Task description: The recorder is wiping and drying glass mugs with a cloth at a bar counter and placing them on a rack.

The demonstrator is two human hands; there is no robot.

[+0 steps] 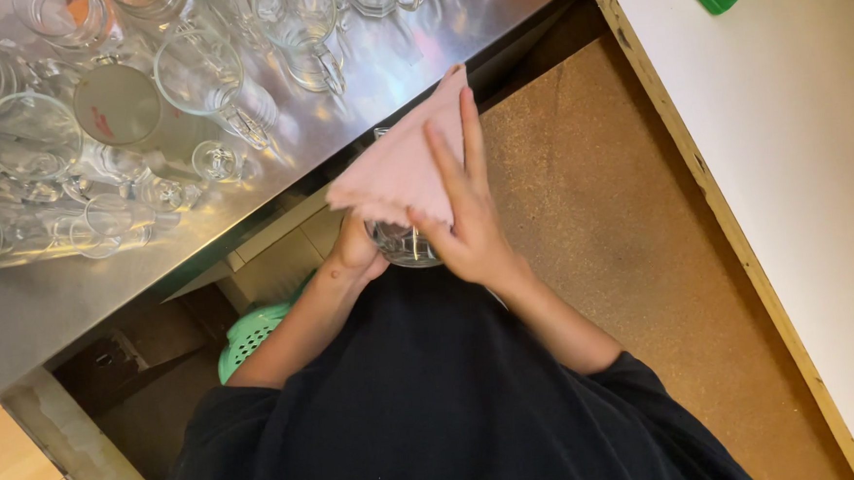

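Steel counter (361,97) with glass mugs (214,81); cork-brown floor (580,193); white worktop (793,153), wooden edge.

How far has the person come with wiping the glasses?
Many clear glass mugs already stand on the steel counter; whether they are wiped cannot be told. In hand: the left hand holds one glass from below, while the right hand presses a pink cloth over it. No finished pile is visibly set apart.
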